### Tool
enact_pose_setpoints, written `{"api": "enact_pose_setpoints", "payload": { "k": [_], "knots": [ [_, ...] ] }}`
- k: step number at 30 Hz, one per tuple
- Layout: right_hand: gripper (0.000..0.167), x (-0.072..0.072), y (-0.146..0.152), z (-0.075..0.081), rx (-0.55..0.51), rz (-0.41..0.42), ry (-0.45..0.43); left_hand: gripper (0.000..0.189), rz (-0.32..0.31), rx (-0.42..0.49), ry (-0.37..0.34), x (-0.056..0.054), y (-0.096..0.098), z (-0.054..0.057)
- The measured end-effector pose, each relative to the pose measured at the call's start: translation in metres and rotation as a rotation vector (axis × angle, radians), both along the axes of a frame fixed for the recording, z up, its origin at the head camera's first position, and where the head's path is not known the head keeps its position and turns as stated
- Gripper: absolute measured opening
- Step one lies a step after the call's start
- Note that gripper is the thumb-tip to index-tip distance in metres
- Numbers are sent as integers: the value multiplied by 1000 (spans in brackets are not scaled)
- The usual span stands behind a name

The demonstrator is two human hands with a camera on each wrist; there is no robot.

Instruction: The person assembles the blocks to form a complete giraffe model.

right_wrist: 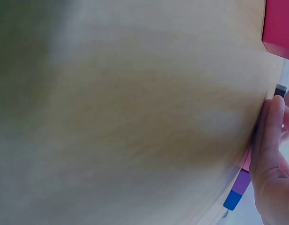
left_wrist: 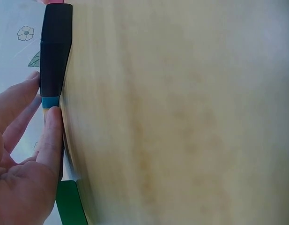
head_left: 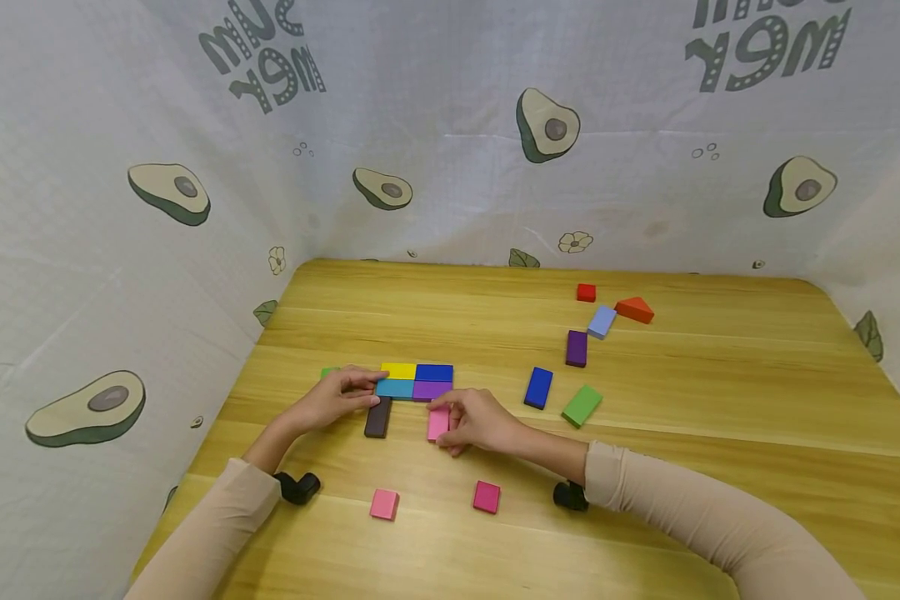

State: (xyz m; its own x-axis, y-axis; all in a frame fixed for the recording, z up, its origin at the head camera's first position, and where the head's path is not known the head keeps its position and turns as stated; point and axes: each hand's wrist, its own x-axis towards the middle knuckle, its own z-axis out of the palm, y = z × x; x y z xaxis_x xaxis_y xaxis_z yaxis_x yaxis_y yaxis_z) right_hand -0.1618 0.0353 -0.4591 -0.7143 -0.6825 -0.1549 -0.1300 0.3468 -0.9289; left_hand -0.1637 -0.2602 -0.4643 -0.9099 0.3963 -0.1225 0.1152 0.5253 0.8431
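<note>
Left hand [head_left: 336,399], right hand [head_left: 482,421] touching blocks [head_left: 397,388], mirrored "Summer" cloth [head_left: 427,75]

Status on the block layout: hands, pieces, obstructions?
Left hand touching four-block group. Right hand pinching pink block at the group's near side. Nothing apparent in the way; magenta square lies apart from both hands.

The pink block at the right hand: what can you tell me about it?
The pink block is a plain oblong, perhaps painted wood. It appears to lie on the table, lengthwise away from the person, its far end by the lighter purple block; fingers hide whether those two touch. The right hand pinches it, with the thumb towards its nearer end.
</note>
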Motion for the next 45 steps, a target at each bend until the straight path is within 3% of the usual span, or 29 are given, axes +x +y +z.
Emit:
{"api": "enact_pose_setpoints", "payload": {
  "k": [8, 19, 27, 39, 45],
  "knots": [
    [49, -7, 6, 3, -13, -38, 21, 45, -9, 10, -1, 1, 0, 0],
    [46, -22, 12, 1, -78, -178, 160, 45, 4, 25, 0, 3, 3, 3],
    [50, -26, 11, -2, -25, -195, 84, 45, -7, 9, -1, 1, 1, 1],
    [52, -26, 8, -2, -33, -187, 77, 45, 8, 53, -59, 3, 0, 6],
    [51, -26, 8, -2, -7, -195, 91, 46, 6, 56, -12, 7, -3, 13]
  ]
}}
